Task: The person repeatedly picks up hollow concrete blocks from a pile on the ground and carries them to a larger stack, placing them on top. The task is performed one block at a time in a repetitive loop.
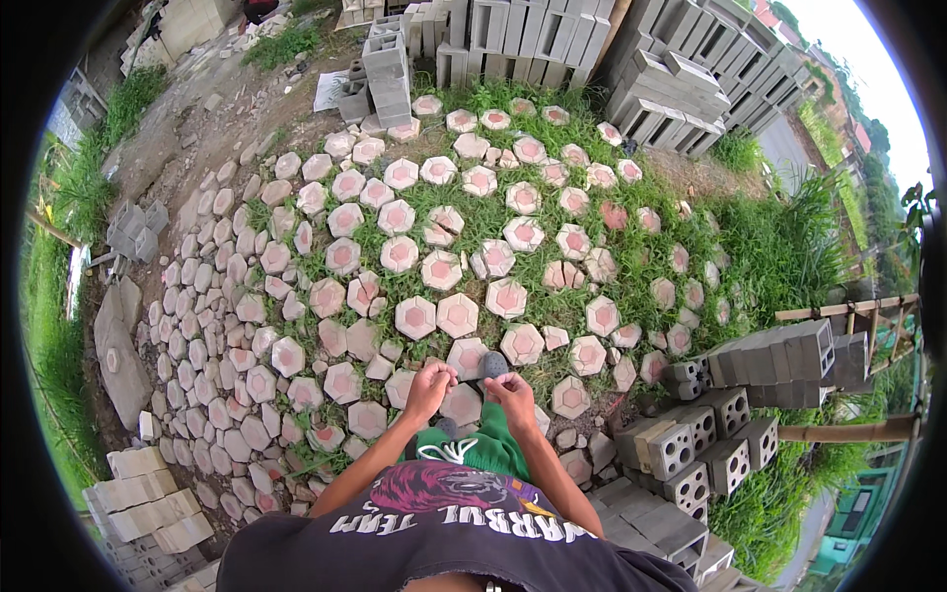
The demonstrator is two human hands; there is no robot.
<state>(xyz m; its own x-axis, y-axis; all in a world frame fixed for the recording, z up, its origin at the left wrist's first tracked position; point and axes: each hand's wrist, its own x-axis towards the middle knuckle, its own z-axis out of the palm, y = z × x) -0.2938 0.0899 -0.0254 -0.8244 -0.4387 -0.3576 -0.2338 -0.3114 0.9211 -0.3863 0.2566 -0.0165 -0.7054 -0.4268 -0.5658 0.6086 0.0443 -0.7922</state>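
My left hand (pixel 430 387) and my right hand (pixel 512 397) are raised close together in front of my waist, a small gap between them, both with fingers curled in. A dark grey rounded thing (pixel 491 365) shows just above my right hand's fingertips; I cannot tell whether the hand holds it or it lies on the ground below. Nothing is visible in my left hand. Beneath the hands lie pink-centred hexagonal concrete pavers (pixel 458 315) set out on grass. I wear green shorts (pixel 483 449) and a dark printed shirt.
Hexagonal pavers spread over the grass (pixel 631 266) and dirt ahead and to the left. Stacks of grey hollow concrete blocks (pixel 691 439) stand at the right, more block stacks (pixel 552 39) at the back, flat slabs (pixel 148 498) at the lower left.
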